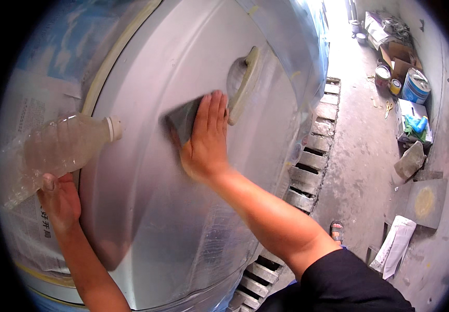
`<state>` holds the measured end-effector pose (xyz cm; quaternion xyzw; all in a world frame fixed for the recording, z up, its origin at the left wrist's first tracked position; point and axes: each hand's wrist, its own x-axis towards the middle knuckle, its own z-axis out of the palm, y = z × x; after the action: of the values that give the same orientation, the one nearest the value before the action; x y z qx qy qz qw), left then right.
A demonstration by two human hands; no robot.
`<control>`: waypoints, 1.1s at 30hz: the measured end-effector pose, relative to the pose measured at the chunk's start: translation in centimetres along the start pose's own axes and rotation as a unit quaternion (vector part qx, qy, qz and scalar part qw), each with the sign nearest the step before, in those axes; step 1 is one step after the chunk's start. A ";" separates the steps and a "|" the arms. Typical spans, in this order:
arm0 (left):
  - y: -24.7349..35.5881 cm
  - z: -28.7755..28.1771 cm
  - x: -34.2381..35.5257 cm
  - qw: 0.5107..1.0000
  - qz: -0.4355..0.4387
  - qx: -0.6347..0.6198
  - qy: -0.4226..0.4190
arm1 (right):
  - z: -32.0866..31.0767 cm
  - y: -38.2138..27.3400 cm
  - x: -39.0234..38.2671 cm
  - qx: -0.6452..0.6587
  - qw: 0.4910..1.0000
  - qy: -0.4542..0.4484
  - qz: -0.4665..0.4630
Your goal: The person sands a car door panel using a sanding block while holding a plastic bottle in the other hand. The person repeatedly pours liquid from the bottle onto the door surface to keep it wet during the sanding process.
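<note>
A silver-grey car door panel (pixel 172 229) fills the middle, with a wet sheen low down and a masked pale door handle (pixel 246 86). My right hand (pixel 209 135) lies flat against the panel just left of the handle, fingers together, pressing a dark sheet of sandpaper (pixel 184 118) to the surface. The thumb side is partly hidden. At the left, my left hand (pixel 62 202) grips a clear plastic bottle (pixel 68 143) from below. The bottle lies nearly level, its white-capped end pointing right towards the door.
Newspaper (pixel 32 223) and plastic film (pixel 287 31) mask the surrounding bodywork. A slotted drain grate (pixel 308 179) runs along the floor beside the car. Along the right wall stand cans (pixel 382 76), a blue bucket (pixel 416 87), boxes and scissors (pixel 389 108). A sandalled foot (pixel 337 231) shows.
</note>
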<state>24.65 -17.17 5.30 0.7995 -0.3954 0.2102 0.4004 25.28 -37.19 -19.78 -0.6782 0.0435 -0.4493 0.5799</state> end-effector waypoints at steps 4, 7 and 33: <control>-0.5 -0.7 -0.8 1.000 -0.008 0.010 0.020 | 0.1 -0.3 -7.0 0.022 0.997 -0.076 -0.015; -0.2 -1.0 -1.2 0.999 -0.018 0.026 0.032 | -0.2 -0.5 -8.1 0.021 0.996 -0.086 -0.030; 1.5 2.2 -1.6 0.997 -0.028 0.009 0.072 | -1.3 -0.5 3.4 -0.012 0.990 -0.068 -0.121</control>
<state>22.52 -18.69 3.67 0.7968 -0.3406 0.2598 0.4262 26.20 -40.02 -17.59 -0.7145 -0.0728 -0.4684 0.5145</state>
